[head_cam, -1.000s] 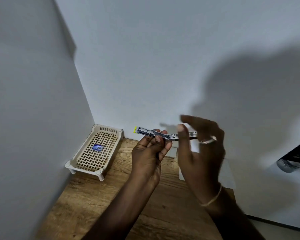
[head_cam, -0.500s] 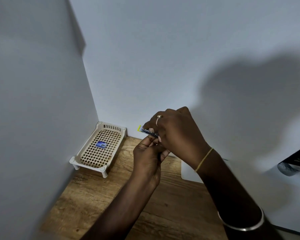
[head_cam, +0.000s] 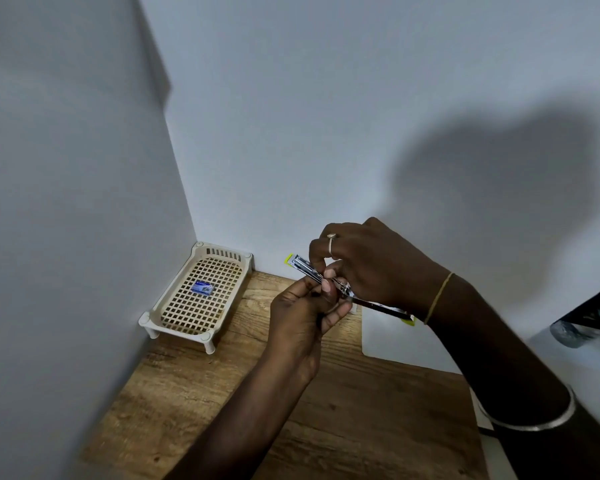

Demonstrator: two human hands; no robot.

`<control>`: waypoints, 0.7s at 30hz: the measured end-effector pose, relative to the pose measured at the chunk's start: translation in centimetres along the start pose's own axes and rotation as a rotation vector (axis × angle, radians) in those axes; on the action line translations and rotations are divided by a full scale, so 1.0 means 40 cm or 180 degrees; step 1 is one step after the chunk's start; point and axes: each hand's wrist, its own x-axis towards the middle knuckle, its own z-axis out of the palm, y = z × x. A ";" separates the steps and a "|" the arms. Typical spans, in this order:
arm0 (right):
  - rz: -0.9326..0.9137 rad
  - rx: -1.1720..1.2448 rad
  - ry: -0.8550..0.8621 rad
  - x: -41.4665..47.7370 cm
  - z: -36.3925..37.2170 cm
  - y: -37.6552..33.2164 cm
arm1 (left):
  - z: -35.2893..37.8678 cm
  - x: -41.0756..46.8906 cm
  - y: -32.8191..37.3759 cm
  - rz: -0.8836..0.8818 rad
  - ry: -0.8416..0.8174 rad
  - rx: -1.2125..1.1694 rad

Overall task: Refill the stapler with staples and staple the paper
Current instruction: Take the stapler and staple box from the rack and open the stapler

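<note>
you are holding the opened stapler (head_cam: 329, 284) in the air above the back edge of the desk (head_cam: 326, 403), clear of its surface. your left hand (head_cam: 303, 315) is closing its thumb and fingers around the middle of the metal channel from below. your right hand (head_cam: 368, 265) is pinching down over the same stretch from above, fingertips (head_cam: 329, 273) together at the channel; whether a strip of staples is sitting between them cannot be told. the stapler is lying open nearly flat, one end pointing toward the back wall, the other running under your right wrist. the staple box (head_cam: 202, 287) is resting in the slatted tray (head_cam: 174, 317) at the back left corner of the desk, well apart from your hands. the paper (head_cam: 395, 341) is lying at the back right edge, below the stapler. judgement: loading is under way. you are advised to be keeping the channel level, seating the strip legs down, and sliding it fully forward before closing.
</note>
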 end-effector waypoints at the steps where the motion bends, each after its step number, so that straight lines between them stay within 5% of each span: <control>1: -0.0019 0.0033 -0.0009 -0.002 -0.002 0.001 | 0.002 -0.002 0.002 -0.0015 -0.0006 0.0027; 21: 0.0115 0.0276 0.0436 -0.066 0.026 0.038 | 0.013 0.001 0.007 -0.0219 -0.0140 0.0231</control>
